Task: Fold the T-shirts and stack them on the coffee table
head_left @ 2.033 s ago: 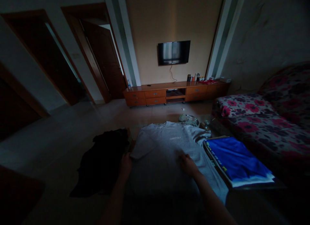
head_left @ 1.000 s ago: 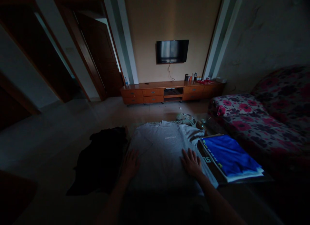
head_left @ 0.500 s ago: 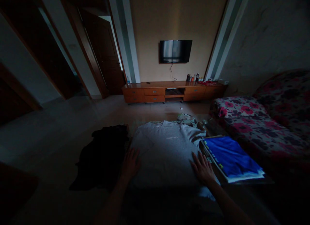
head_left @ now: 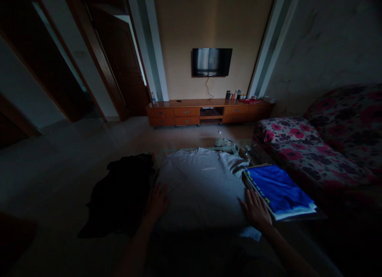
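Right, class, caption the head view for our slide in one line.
Left hand and right hand at opposite edges of a spread grey T-shirt, flanked by black cloth and blue cloth.

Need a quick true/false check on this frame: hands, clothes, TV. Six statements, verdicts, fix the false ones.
1. The left hand and right hand are at opposite sides of the grey shirt. True.
2. The right hand is a fist. False: its fingers are extended.
3. The grey shirt lies between the black cloth and blue cloth. True.
4. The grey shirt is unprinted. False: it has pale lettering.
5. The TV is above the cabinet. True.
6. The left hand is nearest the blue cloth. False: the right is.
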Demonstrator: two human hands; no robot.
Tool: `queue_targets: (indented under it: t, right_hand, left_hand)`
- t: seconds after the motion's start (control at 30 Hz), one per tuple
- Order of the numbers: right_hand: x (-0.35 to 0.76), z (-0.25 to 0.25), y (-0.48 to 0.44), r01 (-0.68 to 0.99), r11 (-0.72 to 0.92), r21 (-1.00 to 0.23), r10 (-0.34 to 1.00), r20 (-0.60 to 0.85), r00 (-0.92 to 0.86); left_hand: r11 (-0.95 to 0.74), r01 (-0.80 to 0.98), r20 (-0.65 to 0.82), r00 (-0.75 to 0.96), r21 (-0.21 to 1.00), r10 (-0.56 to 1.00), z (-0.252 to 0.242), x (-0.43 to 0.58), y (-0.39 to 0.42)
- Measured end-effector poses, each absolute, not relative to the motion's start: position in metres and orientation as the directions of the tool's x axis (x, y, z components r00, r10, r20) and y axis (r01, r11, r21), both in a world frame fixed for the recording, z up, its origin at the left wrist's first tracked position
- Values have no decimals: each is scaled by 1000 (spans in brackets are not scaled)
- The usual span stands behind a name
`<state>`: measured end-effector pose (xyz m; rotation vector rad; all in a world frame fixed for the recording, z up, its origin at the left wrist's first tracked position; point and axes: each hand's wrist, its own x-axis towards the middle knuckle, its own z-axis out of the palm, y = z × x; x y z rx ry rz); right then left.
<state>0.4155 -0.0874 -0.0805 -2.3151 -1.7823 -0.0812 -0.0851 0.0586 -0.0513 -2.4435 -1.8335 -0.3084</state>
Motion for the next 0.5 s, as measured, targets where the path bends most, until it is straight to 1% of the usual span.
queue_targets:
  t: [0.07, 0.2, 0.27, 0.33, 0.4, 0.43, 0.5]
  right_hand:
    - [414, -77, -86, 952, -276, -133, 940, 169, 296]
    - [422, -61, -63, 903, -408, -134, 903, 84, 421]
    - [435, -44, -40, 879, -438, -188, 885, 83, 458]
    - [452, -22, -12, 856, -447, -260, 862, 131, 490]
    - [469, -3, 16, 843, -447, -299, 843, 175, 509]
    - [476, 5, 29, 839, -451, -305, 840, 173, 514]
    - [488, 11, 49, 826, -474, -306, 841, 118, 527]
  left_hand:
    - [-288, 956, 209, 270, 62, 940, -49, -85, 60]
    - [-287, 954, 222, 263, 83, 939, -51, -84, 64]
    - [-291, 952, 213, 266, 94, 940, -54, -83, 64]
    - [-293, 952, 206, 270, 92, 941, -57, -83, 64]
    - [-289, 953, 204, 266, 89, 942, -57, -82, 63]
    - [-284, 955, 204, 262, 89, 943, -56, -82, 63]
    - [-272, 958, 205, 250, 91, 947, -53, -81, 63]
